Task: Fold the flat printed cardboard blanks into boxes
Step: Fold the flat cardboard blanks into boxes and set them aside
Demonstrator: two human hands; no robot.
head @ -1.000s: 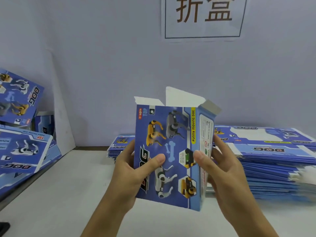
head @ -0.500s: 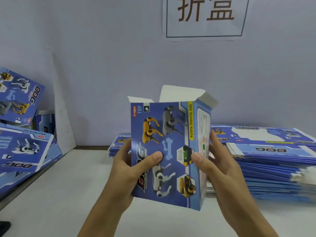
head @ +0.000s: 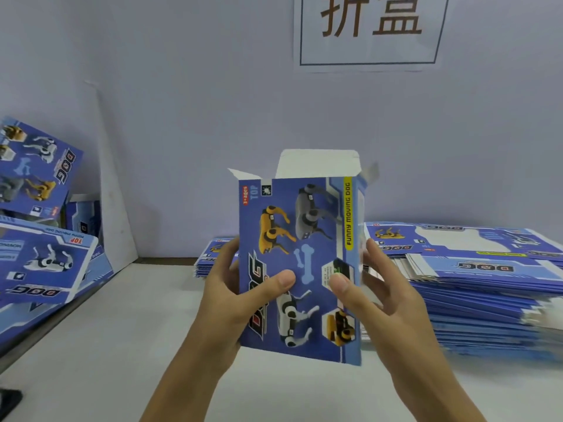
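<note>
We hold the blue printed cardboard box with robot-dog pictures [head: 300, 269] upright in front of us, above the white tabletop [head: 122, 345], its big printed face turned toward us. It is already opened from flat into a sleeve: the white top flaps [head: 316, 164] stand up unfolded at the upper end, and we cannot see whether the bottom end is closed.

Our left hand [head: 225, 287] grips the box's left edge, thumb pressed on the front face and fingers wrapped behind. Our right hand [head: 384, 296] holds the right edge the same way, thumb on the front near the corner, fingers spread loosely along the narrow side panel. Both hands are closed around the box, neither one wide or free.

We judge the step in hand to be squaring up the sleeve, with closing the ends to follow. The next move calls for one hand to steady the body while the other tucks the small side flaps inward, then bends the large flap over and slides its tab in.

Just behind and to the right lies the tall stack of flat blue printed blanks [head: 475, 287], with a smaller stack [head: 213, 260] behind the left hand. At the far left, finished blue boxes [head: 39, 233] lean in a pile. A paper sign with brown characters [head: 370, 30] hangs on the pale wall.
</note>
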